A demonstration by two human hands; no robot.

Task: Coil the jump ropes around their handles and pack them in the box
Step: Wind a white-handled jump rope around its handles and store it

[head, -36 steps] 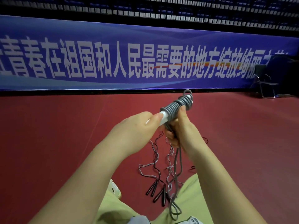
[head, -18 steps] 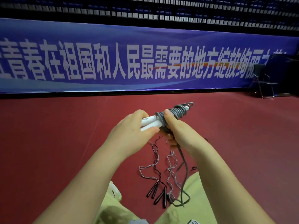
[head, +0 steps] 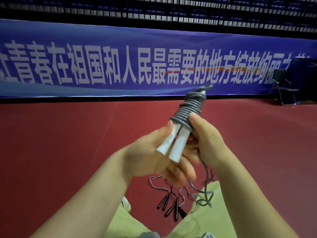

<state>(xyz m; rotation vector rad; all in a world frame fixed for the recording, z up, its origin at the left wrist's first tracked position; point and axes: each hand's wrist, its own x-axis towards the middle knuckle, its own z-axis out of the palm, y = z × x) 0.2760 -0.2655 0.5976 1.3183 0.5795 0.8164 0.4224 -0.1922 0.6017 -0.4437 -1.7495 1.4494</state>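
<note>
The left hand lies under the 2 white handles, thumb against their side, fingers curled loosely beneath them. The right hand grips the grey rope at the lower coils, thumb on top. The rope is wound in tight turns around the upper half of the handles. Its free end hangs down to the right knee. More ropes with black handles lie on the red floor between the legs.
</note>
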